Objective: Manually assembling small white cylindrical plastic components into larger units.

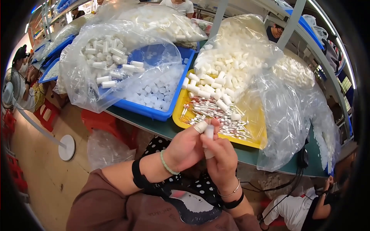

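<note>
Between my two hands, in front of the table edge, is a white plastic tube (209, 133) standing roughly upright. My left hand (185, 148) pinches its upper part, and white tape wraps one of the fingers. On the tube's lower part, my right hand (222, 157) has its thumb and fingers closed. Just beyond lies a yellow tray (260, 134) with a pile of thin metal-ended parts with red wires (219, 118). Short white cylinders (216, 82) spill from a clear bag onto that pile. Whether anything sits inside the held tube is hidden.
Left of the yellow tray, a blue tray (154, 114) holds small white caps (156, 94) and a clear bag of white tubes (110, 54). Another plastic bag (281, 131) hangs over the table's right edge near black cables (296, 181). Red stools (102, 121) and a fan (9, 92) stand left.
</note>
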The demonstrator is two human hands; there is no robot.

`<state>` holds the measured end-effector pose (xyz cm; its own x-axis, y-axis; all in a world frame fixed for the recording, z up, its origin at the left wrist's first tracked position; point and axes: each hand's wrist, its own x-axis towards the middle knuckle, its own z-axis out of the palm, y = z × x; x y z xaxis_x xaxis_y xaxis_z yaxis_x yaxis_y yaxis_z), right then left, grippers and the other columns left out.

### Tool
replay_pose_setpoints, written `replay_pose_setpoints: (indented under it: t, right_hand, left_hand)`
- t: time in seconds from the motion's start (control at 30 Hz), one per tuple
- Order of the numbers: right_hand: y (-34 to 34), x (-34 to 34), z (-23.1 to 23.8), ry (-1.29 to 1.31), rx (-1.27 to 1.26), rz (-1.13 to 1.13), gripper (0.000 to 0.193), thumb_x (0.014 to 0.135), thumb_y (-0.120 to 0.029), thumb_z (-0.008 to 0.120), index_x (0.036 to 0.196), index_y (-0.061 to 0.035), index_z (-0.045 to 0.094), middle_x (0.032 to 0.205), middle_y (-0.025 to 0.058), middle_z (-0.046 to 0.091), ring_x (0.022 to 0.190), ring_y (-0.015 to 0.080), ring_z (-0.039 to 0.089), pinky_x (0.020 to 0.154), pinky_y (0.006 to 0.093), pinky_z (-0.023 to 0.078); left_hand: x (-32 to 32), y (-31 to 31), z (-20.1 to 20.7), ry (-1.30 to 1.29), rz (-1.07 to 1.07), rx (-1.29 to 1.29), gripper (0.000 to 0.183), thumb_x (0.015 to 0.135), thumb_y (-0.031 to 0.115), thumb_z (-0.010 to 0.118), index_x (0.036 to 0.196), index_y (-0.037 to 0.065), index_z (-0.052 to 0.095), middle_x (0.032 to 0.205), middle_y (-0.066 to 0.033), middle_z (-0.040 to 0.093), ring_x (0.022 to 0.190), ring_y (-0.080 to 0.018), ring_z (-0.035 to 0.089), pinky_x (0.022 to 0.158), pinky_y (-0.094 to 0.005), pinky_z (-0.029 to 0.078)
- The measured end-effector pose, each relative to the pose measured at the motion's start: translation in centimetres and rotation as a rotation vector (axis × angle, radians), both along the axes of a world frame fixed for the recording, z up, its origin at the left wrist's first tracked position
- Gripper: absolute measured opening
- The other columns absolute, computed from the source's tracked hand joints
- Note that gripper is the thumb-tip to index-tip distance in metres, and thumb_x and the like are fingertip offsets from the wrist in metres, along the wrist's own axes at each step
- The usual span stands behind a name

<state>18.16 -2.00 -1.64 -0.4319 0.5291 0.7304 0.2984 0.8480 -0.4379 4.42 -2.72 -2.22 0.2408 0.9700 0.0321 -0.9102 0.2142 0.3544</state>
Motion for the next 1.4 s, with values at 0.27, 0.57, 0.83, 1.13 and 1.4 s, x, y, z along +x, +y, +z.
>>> replay_pose_setpoints:
  t: [0.27,0.57,0.83,1.13,1.4]
  right_hand:
    - [0.1,-0.6,-1.1,0.089,-0.06,0.014,0.036,0.078,0.006,0.064,0.112,-0.0045,0.061,0.088,0.01,0.059,0.076,0.0224,0.059,0.07,0.0304,0.05]
    - [0.2,-1.0,-1.4,-0.039,0.08,0.069,0.039,0.076,0.004,0.065,0.114,-0.0044,0.062,0.088,0.0092,0.058,0.075,0.0248,0.058,0.065,0.034,0.049]
    - [3.9,4.7,1.1,0.054,-0.161,-0.332,0.031,0.083,0.002,0.058,0.114,-0.0001,0.057,0.096,0.0116,0.06,0.082,0.021,0.058,0.074,0.0311,0.048]
    - [6.2,3.8,2.6,-0.269,0.03,-0.299,0.022,0.082,-0.001,0.059,0.104,-0.0042,0.06,0.1,0.0148,0.062,0.093,0.0326,0.057,0.082,0.0391,0.046]
    - [8.9,-2.6,0.8,-0.327,0.024,-0.194,0.017,0.075,-0.003,0.062,0.092,-0.0046,0.064,0.09,0.013,0.062,0.085,0.0323,0.058,0.075,0.0395,0.048]
  left_hand:
    - [-0.4,0.4,0.4,0.0,-0.022,-0.011,0.032,0.1,0.032,0.033,0.108,0.006,0.05,0.096,-0.0063,0.054,0.09,-0.0191,0.052,0.09,-0.0325,0.043]
    - [-0.6,-0.4,-0.7,0.156,0.122,0.119,0.022,0.097,0.027,0.038,0.094,0.008,0.048,0.09,-0.0057,0.052,0.084,-0.0162,0.049,0.085,-0.0296,0.041]
    - [-21.5,2.6,9.2,1.484,1.57,0.174,0.043,0.098,0.022,0.041,0.13,-0.007,0.044,0.124,-0.0136,0.055,0.117,-0.0175,0.049,0.1,-0.0291,0.036]
    - [-14.0,1.1,4.1,2.069,0.395,0.714,0.035,0.09,0.016,0.048,0.12,0.001,0.056,0.115,-0.0171,0.06,0.109,-0.0305,0.055,0.096,-0.0352,0.041]
    - [-15.3,5.4,4.6,2.295,0.03,0.47,0.029,0.08,0.015,0.052,0.103,0.003,0.066,0.105,-0.0171,0.062,0.096,-0.0318,0.058,0.087,-0.0373,0.045]
